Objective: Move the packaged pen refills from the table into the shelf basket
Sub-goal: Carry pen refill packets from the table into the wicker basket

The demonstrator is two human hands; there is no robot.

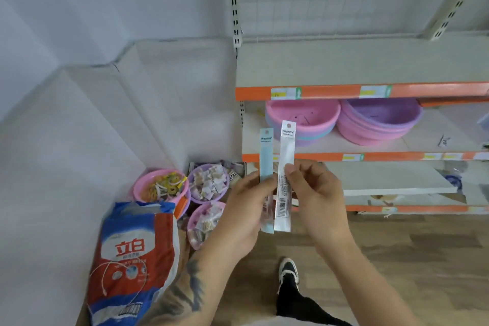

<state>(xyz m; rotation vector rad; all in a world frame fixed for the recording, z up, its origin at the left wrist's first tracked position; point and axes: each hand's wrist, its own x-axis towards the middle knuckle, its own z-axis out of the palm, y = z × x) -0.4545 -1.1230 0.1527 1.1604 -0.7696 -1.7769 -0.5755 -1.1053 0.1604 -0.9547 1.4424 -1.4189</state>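
Both hands are raised in front of the shelving, each pinching a long, narrow packet of pen refills held upright. Left hand (244, 209) grips the pale blue packet (266, 180) between thumb and fingers around its lower half, while the right hand (315, 193) pinches the clear white packet (285, 174) near its middle, thumb on the front. These two packets stand side by side, just touching or nearly so, their printed header cards at the top. Behind them, on an orange-edged shelf (330, 156), sit a stack of pink basins (304, 119) and, to its right, a stack of pink and purple basins (381, 122). Lower left, three small pink and purple bowls (161, 185) hold small packaged items, beside a red, white and blue detergent bag (132, 259). One shoe (288, 270) shows on the wood-look floor below.
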